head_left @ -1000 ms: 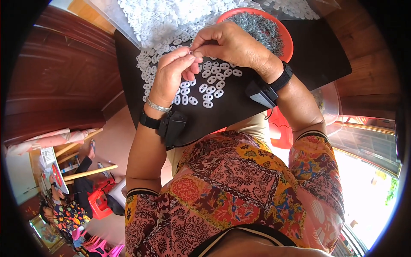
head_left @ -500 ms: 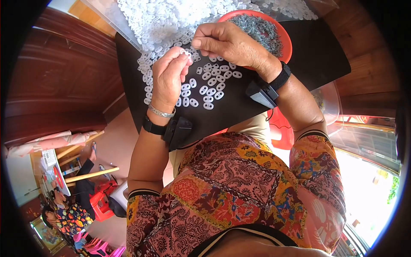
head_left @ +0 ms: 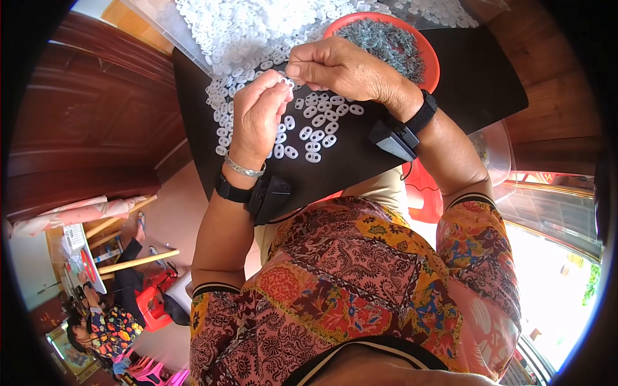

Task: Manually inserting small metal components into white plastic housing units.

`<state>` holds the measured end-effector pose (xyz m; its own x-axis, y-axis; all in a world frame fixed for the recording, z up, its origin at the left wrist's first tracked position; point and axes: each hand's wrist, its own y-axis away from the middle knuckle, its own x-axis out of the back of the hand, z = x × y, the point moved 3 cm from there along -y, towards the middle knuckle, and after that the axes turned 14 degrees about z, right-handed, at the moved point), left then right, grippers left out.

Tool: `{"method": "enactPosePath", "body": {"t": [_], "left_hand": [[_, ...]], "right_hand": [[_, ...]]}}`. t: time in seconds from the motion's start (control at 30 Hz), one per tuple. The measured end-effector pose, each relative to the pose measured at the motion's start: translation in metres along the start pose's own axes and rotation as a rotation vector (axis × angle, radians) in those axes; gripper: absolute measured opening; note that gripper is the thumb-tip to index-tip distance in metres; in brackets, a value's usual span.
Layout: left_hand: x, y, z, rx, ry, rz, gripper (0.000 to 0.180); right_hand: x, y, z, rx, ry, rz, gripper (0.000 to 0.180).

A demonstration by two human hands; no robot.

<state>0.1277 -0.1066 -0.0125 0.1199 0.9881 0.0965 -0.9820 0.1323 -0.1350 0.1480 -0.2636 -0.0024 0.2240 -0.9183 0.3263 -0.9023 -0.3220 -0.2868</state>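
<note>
Between the thumb and fingers of my left hand (head_left: 259,116) is a small white plastic oval piece with two holes (head_left: 287,82). My right hand (head_left: 341,69) is closed in a pinch right beside that piece; whatever its fingertips hold is too small to make out. Loose white two-hole pieces (head_left: 313,136) lie scattered on the dark table (head_left: 347,170) below and between my hands. Beyond my right hand stands a round orange-red bowl (head_left: 433,72) filled with small grey metal parts (head_left: 393,51).
A clear bin (head_left: 193,40) heaped with white pieces (head_left: 251,32) stands at the far side, spilling onto the table. Dark wooden furniture (head_left: 84,109) is at the left. A person (head_left: 112,328) sits at the lower left near a red stool (head_left: 153,309). A clear container (head_left: 496,151) is at the right.
My left hand has shifted slightly right with the white piece, closer to my right fingertips. My right hand has moved very slightly left and stays pinched.
</note>
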Motion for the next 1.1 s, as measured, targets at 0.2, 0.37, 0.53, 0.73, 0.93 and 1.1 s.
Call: {"method": "enactPosePath", "body": {"t": [0.2,0.37,0.53,0.73,0.93,1.1], "left_hand": [[-0.001,0.001,0.001,0.002,-0.009,0.002,0.023],[-0.002,0.003,-0.002,-0.012,0.005,-0.002,0.024],[-0.007,0.005,-0.003,-0.027,0.029,0.005,0.024],[-0.009,0.007,-0.005,0.136,0.207,0.119,0.022],[-0.008,0.008,-0.009,0.106,0.26,0.128,0.021],[-0.009,0.005,-0.007,0.1,0.248,0.174,0.021]], "right_hand": [[0.0,0.0,-0.002,0.053,0.062,-0.011,0.031],[-0.001,0.001,-0.004,0.132,0.17,0.003,0.034],[-0.001,-0.001,0.001,0.165,0.202,0.023,0.033],[-0.005,-0.004,-0.001,0.201,0.219,0.08,0.028],[-0.007,-0.002,-0.001,0.198,0.25,0.084,0.027],[-0.007,0.001,0.001,0.195,0.273,0.141,0.028]]}}
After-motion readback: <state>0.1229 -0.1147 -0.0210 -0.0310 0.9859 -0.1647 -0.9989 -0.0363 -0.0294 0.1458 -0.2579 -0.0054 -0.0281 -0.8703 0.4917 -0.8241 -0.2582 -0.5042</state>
